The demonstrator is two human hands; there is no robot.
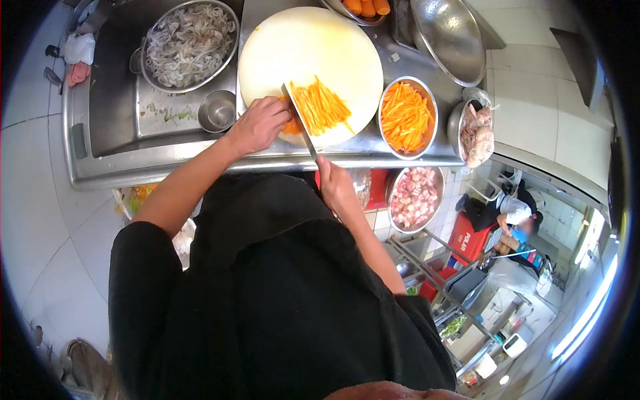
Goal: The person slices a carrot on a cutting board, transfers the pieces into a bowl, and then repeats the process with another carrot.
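My right hand point(337, 188) is closed around the handle of a kitchen knife point(301, 120), at the near edge of a round, pale cutting board point(307, 47). The blade stands between the fingers of my left hand point(261, 123) and a pile of carrot strips point(321, 107) on the board. With its fingers bent, my left hand presses on orange carrot pieces point(291, 125) just left of the blade. Those pieces are partly hidden by the fingers and the knife.
Right of the board stands a bowl of carrot strips point(407, 117), with a bowl of raw meat point(477, 133) beyond. Lower sits another meat bowl point(417, 199). At left, the sink point(117, 107) holds a colander of pale strips point(190, 47) and a small metal bowl point(217, 111). Another person point(513, 213) sits far right.
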